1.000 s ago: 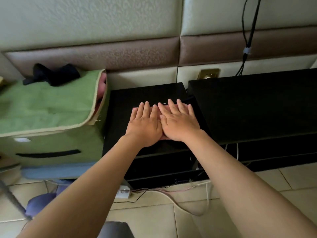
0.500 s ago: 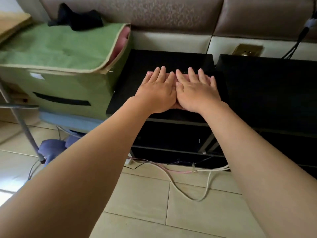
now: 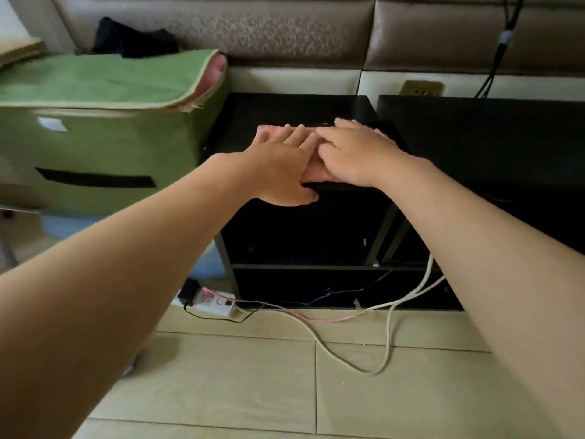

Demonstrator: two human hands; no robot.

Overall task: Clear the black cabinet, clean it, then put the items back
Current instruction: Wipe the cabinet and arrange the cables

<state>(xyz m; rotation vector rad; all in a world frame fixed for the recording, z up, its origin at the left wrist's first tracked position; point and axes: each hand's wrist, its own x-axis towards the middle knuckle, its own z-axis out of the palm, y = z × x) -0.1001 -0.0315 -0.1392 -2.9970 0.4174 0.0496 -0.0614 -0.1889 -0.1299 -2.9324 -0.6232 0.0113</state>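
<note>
The black cabinet stands low against the padded wall, its top bare at the back and its open shelves dark below. A pink cloth lies flat on the top near the front edge, mostly covered by my hands. My left hand presses on it with fingers straight and the thumb down over the front edge. My right hand lies flat beside it, fingers spread, also pressing the cloth.
A green fabric storage box with a black garment on it adjoins the cabinet's left side. A second black cabinet sits to the right. A power strip and loose cables lie on the tiled floor in front.
Both hands have slid the cloth from the middle of the cabinet top toward its front edge. The view has shifted, showing more of the shelves and floor.
</note>
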